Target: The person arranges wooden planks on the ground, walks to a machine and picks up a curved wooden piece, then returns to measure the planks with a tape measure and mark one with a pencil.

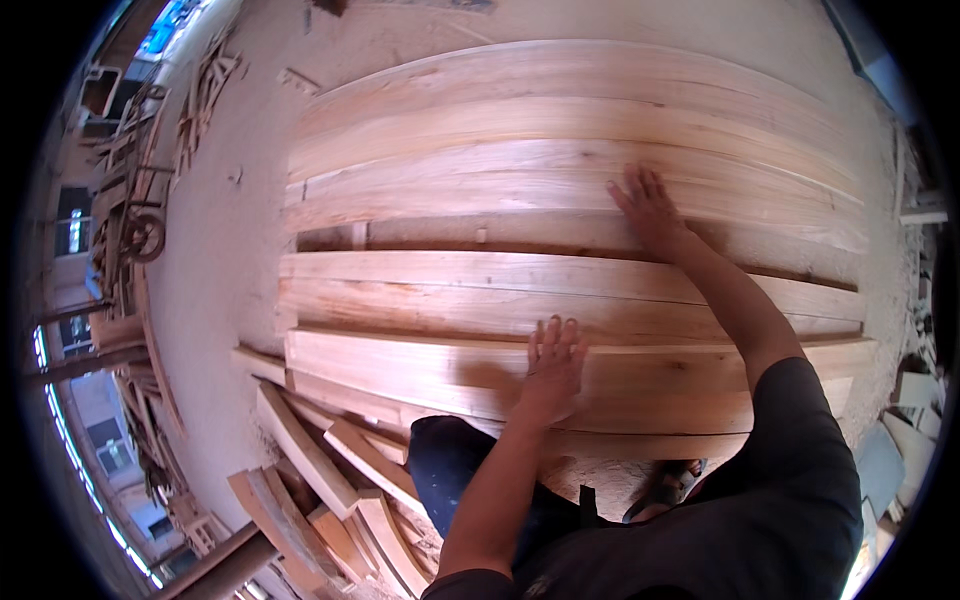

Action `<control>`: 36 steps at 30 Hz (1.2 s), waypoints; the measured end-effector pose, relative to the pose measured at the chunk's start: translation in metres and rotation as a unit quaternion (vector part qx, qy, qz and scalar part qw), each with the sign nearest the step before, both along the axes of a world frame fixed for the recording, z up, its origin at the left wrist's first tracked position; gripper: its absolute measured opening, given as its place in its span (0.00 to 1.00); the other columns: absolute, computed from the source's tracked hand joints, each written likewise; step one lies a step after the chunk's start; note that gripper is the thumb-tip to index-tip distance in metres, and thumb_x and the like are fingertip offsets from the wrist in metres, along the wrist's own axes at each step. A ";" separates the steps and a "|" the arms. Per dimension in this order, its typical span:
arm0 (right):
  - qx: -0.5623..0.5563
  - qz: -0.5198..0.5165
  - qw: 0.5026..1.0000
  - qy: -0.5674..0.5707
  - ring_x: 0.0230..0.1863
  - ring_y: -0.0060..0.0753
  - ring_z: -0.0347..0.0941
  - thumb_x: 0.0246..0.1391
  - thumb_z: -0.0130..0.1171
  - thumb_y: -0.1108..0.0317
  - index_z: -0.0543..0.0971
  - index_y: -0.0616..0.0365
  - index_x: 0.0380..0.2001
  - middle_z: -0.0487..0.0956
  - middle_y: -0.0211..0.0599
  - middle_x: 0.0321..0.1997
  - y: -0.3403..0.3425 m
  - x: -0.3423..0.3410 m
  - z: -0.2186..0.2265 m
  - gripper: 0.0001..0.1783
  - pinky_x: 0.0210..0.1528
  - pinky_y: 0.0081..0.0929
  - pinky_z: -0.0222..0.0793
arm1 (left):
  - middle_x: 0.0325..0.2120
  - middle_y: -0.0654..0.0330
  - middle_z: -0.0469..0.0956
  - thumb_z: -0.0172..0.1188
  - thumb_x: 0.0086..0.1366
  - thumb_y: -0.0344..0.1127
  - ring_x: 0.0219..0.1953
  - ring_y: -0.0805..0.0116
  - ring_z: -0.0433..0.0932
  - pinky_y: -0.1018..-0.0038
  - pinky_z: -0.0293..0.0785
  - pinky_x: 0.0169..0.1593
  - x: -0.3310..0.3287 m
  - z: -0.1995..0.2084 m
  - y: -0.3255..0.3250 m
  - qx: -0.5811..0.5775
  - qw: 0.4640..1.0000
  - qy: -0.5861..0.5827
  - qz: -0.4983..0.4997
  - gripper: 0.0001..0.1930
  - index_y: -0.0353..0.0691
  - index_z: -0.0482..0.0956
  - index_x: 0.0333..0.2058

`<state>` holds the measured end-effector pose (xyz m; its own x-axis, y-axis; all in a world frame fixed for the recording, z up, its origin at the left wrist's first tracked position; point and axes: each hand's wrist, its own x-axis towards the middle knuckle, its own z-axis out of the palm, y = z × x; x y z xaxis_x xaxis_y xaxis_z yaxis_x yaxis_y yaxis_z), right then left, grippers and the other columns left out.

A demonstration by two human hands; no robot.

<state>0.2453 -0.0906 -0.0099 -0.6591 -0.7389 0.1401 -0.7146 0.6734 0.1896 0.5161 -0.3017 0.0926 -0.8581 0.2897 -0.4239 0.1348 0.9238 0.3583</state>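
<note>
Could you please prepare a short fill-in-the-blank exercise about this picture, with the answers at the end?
1. Comparing the left hand with the right hand, the one farther from the person's body is the ____ hand.
2. The long pale boards are made of ____.
3. Both hands are ____ (open or clenched).
4. In the picture, the wheel appears ____ (higher or lower) than the loose pieces beside the person's knee.

Missing words: right; wood; open; higher.

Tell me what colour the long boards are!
The long boards are pale yellowish-brown with darker streaks, best seen in the head view.
</note>
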 end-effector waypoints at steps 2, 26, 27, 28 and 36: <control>-0.012 -0.007 0.999 -0.037 0.70 0.69 0.52 0.51 0.57 0.67 0.59 0.61 0.67 0.55 0.66 0.70 -0.009 0.002 0.007 0.39 0.72 0.60 0.44 | 0.70 0.48 0.48 0.63 0.56 0.44 0.74 0.44 0.38 0.45 0.34 0.72 -0.005 0.006 -0.001 0.010 1.000 -0.014 -0.007 0.38 0.41 0.63 0.64; -0.016 -0.096 0.951 -0.294 0.69 0.62 0.56 0.49 0.53 0.75 0.60 0.61 0.66 0.65 0.58 0.66 -0.026 0.004 0.066 0.37 0.69 0.52 0.53 | 0.73 0.52 0.42 0.53 0.61 0.33 0.75 0.47 0.34 0.47 0.29 0.73 0.000 -0.003 -0.001 -0.033 0.999 -0.042 -0.008 0.34 0.43 0.58 0.68; -0.006 -0.153 0.932 -0.329 0.69 0.62 0.56 0.48 0.53 0.74 0.60 0.60 0.66 0.65 0.57 0.66 -0.027 0.003 0.071 0.38 0.69 0.51 0.54 | 0.72 0.52 0.43 0.53 0.61 0.33 0.75 0.47 0.34 0.47 0.29 0.73 0.004 -0.004 -0.001 -0.028 0.999 -0.044 -0.007 0.34 0.44 0.58 0.68; -0.014 -0.142 0.931 -0.337 0.68 0.61 0.58 0.47 0.56 0.72 0.60 0.59 0.66 0.66 0.56 0.65 -0.026 -0.001 0.081 0.40 0.68 0.49 0.56 | 0.72 0.52 0.43 0.54 0.61 0.33 0.75 0.47 0.34 0.46 0.29 0.73 0.001 -0.005 -0.001 -0.024 0.999 -0.041 -0.010 0.35 0.44 0.58 0.68; 0.036 -0.044 0.892 -0.448 0.45 0.51 0.79 0.39 0.67 0.59 0.73 0.60 0.57 0.82 0.49 0.43 -0.022 -0.023 0.073 0.38 0.50 0.42 0.73 | 0.72 0.51 0.45 0.55 0.60 0.32 0.75 0.48 0.36 0.47 0.31 0.73 0.001 -0.003 0.003 -0.001 0.999 -0.045 0.000 0.35 0.43 0.57 0.68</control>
<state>0.2227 -0.1130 0.0627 -0.5375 -0.6652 -0.5183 -0.5462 0.7429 -0.3870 0.5170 -0.2990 0.0892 -0.8167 0.2889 -0.4996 0.1019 0.9243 0.3679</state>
